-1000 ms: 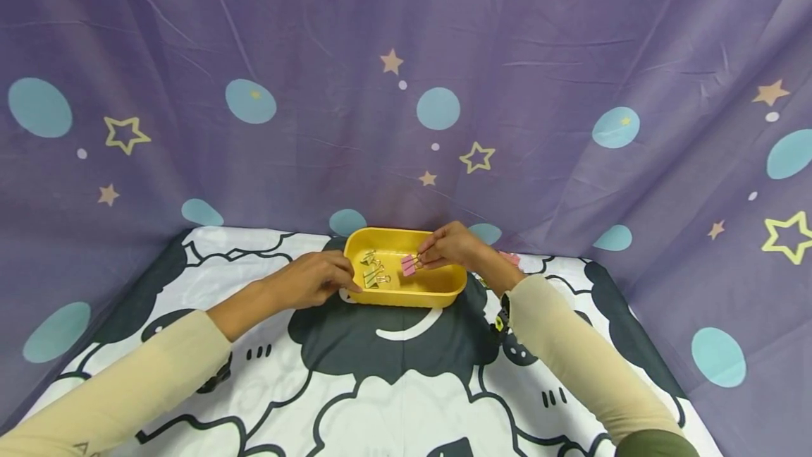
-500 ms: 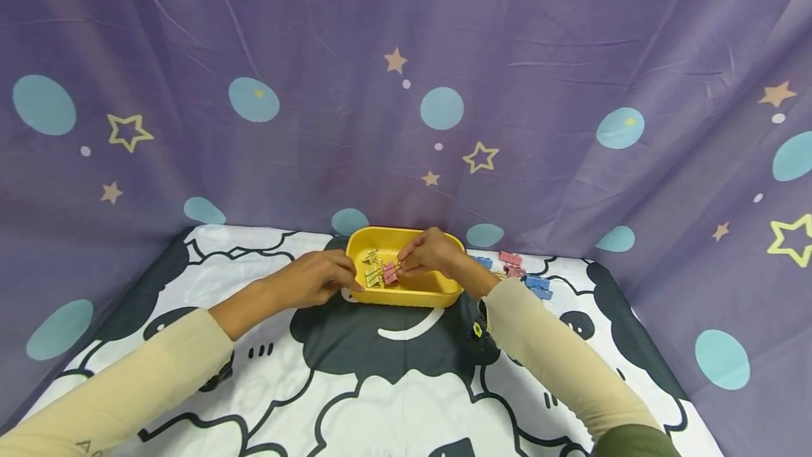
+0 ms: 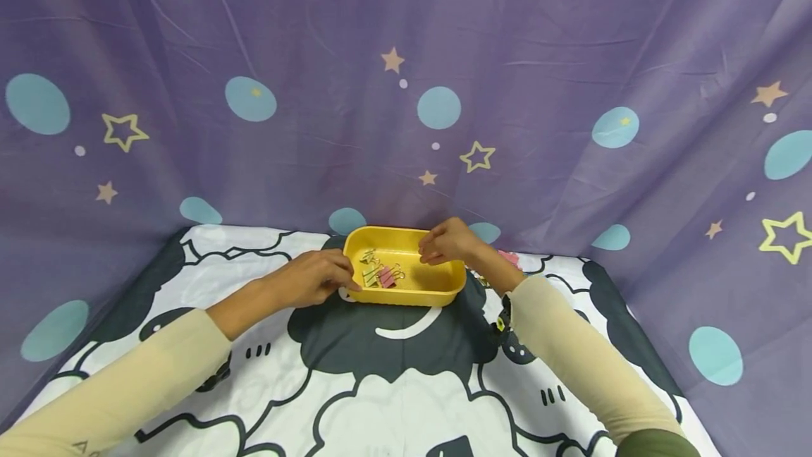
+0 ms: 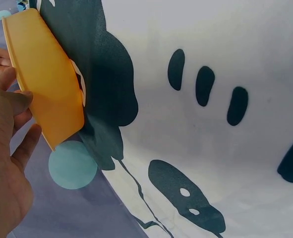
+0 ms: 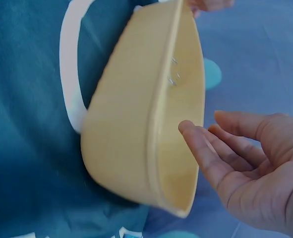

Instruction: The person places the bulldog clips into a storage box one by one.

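A yellow plastic tray (image 3: 406,297) stands at the back of the cloth-covered table. My left hand (image 3: 317,278) holds it at its left end, fingertips at the rim; in the left wrist view, this hand (image 4: 7,109) overlaps the tray's edge. Inside, toward the left, lie several pale green binder clips (image 3: 371,278) and a pink binder clip (image 3: 386,277) beside them. Over the tray's right half hovers my right hand (image 3: 452,242). Nothing shows between its extended fingers (image 5: 201,148) in the right wrist view, where they are beside the tray's opening.
Right of the tray, partly behind my right wrist, a pink clip (image 3: 509,258) shows on the cloth. The white tablecloth (image 3: 355,415) carries a black sheep print. A purple curtain (image 3: 304,161) with stars and dots rises right behind the tray.
My right hand carried the pink binder clip left, let it go among the green ones and drew back to the right. The left hand stayed at the tray's left end.
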Demonstrator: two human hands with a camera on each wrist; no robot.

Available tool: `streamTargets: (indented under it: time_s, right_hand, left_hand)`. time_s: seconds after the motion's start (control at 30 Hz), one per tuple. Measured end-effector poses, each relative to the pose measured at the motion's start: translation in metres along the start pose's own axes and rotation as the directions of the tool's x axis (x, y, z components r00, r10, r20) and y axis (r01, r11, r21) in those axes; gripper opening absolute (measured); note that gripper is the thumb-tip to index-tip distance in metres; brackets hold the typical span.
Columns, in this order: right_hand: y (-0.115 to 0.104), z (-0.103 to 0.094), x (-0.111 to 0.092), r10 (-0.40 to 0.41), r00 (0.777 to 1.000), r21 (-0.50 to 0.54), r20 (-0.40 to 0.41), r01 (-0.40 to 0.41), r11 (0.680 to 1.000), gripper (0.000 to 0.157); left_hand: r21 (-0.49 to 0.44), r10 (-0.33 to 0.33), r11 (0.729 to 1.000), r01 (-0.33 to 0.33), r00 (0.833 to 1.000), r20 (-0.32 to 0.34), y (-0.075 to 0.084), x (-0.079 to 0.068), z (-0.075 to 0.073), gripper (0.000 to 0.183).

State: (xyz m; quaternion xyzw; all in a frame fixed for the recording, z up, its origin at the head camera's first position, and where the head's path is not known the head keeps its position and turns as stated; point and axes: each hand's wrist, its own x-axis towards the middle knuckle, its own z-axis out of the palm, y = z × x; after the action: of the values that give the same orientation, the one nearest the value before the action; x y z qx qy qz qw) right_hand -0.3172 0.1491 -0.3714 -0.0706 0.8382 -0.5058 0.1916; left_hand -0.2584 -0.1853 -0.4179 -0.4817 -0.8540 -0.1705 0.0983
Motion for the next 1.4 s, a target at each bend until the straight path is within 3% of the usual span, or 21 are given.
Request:
streamTargets:
  time_s: [0.17, 0.37, 0.6, 0.9, 1.2, 1.4]
  right_hand:
    - [0.003, -0.025, -0.005, 0.044, 0.999, 0.073, -0.017, -0.042, 0.996, 0.033]
    - [0.013, -0.051, -0.013, 0.024, 0.999, 0.109, -0.039, -0.02, 0.994, 0.041]
    - [0.029, -0.081, -0.027, 0.022, 0.995, 0.077, -0.097, -0.014, 0.997, 0.042]
    - [0.047, -0.123, -0.048, 0.04, 0.988, 0.162, -0.152, -0.015, 0.987, 0.05]
    - [0.074, -0.146, -0.068, 0.148, 0.953, 0.055, -0.263, -0.138, 0.989, 0.045]
    - [0.096, -0.153, -0.079, 0.2, 0.939, -0.06, -0.281, -0.225, 0.972, 0.029]
  left_hand:
    - [0.004, -0.018, 1.0, 0.017, 1.0, 0.01, -0.001, 0.0, 0.0, 0.048]
    - [0.008, -0.025, 1.0, 0.025, 1.0, 0.018, -0.002, 0.0, 0.0, 0.049]
    - [0.004, -0.026, 1.0, 0.026, 0.999, 0.022, -0.002, -0.001, 0.001, 0.049]
    - [-0.006, -0.015, 1.0, 0.015, 1.0, 0.009, -0.001, 0.0, 0.002, 0.049]
    - [-0.001, -0.029, 1.0, 0.029, 0.999, 0.018, 0.002, 0.0, 0.002, 0.047]
    - [0.001, -0.021, 1.0, 0.021, 1.0, 0.008, 0.002, 0.0, 0.0, 0.048]
